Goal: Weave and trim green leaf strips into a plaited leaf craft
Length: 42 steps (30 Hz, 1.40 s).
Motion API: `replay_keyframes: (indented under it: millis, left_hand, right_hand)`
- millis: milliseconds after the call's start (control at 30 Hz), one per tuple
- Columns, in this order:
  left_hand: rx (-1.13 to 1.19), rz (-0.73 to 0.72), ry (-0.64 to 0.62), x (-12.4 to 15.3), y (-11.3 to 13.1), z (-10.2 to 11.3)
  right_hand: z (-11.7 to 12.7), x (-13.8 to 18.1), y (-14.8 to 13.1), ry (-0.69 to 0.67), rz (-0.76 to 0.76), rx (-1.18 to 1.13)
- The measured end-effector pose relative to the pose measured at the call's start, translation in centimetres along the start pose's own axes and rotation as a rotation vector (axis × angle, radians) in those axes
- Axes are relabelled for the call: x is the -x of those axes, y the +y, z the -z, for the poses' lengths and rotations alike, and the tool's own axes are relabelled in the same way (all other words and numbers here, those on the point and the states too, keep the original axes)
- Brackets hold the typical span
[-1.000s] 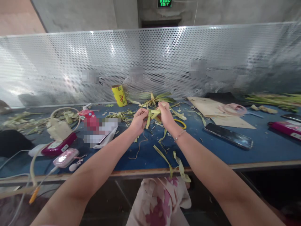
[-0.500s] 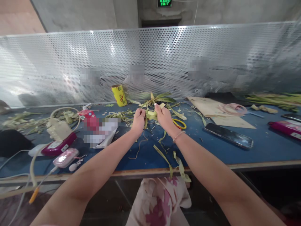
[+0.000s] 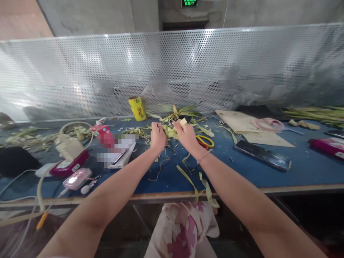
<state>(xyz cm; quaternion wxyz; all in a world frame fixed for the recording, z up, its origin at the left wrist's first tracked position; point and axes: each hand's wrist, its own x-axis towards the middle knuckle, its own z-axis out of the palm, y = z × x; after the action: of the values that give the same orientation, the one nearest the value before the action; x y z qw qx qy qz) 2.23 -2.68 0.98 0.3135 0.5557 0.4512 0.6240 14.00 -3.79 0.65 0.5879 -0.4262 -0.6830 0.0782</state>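
Over the blue table, my left hand (image 3: pixel 158 137) is closed in a fist round one side of some pale green leaf strips (image 3: pixel 171 132). My right hand (image 3: pixel 186 135) pinches the other side, with the thumb on top and a cut strip end sticking up past it. How the strips cross between the hands is too small to make out. Beside my right wrist lies a yellow loop handle (image 3: pixel 206 139) with red on it, perhaps of scissors. Behind the hands lies a spread bundle of leaves (image 3: pixel 185 111).
A yellow roll (image 3: pixel 137 109) stands by the perforated metal screen (image 3: pixel 172 64). To the right lie a phone (image 3: pixel 262 154), tan card (image 3: pixel 236 122) and a pink tape coil (image 3: pixel 268 124). A pink case (image 3: pixel 77 179), cables and a white box-like thing (image 3: pixel 122 157) are on the left. Loose leaf strips (image 3: pixel 188 181) hang near the front edge.
My left hand has turned slightly, its fingers now more hidden behind the back of the hand. My right thumb has shifted on the leaf strips. The whole view has moved a little.
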Motion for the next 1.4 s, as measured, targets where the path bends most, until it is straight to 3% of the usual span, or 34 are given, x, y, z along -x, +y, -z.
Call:
replay_keyframes:
  millis: [100, 267, 467, 667, 833, 1133, 1267, 1400]
  left_hand:
    - [0.044, 0.012, 0.063, -0.3, 0.2, 0.2]
    - [0.252, 0.133, 0.021, -0.1, 0.0, -0.1]
    - [0.505, 0.372, -0.208, 0.6, 0.5, -0.5]
    - [0.551, 0.517, -0.276, 0.5, 0.8, -0.4]
    - [0.465, 0.423, -0.302, 0.4, 0.8, -0.4]
    - [0.18, 0.15, -0.094, 0.0, 0.4, -0.3]
    - [0.042, 0.076, -0.053, 0.1, -0.3, -0.3]
    - [-0.082, -0.094, -0.025, -0.3, -0.7, 0.0]
  right_hand:
    - [-0.1, -0.1, -0.1, -0.001, -0.005, -0.006]
    - [0.0, -0.1, 0.1, 0.004, -0.003, 0.01]
    - [0.3, -0.1, 0.5, 0.078, -0.002, 0.04]
    - [0.4, -0.1, 0.5, 0.043, 0.014, 0.093]
    - [0.5, -0.1, 0.6, 0.031, 0.013, 0.118]
    - [0.2, -0.1, 0.5, -0.033, 0.034, 0.113]
    - [0.0, 0.1, 0.3, -0.086, 0.035, 0.074]
    - [0.0, 0.0, 0.3, -0.063, -0.013, 0.061]
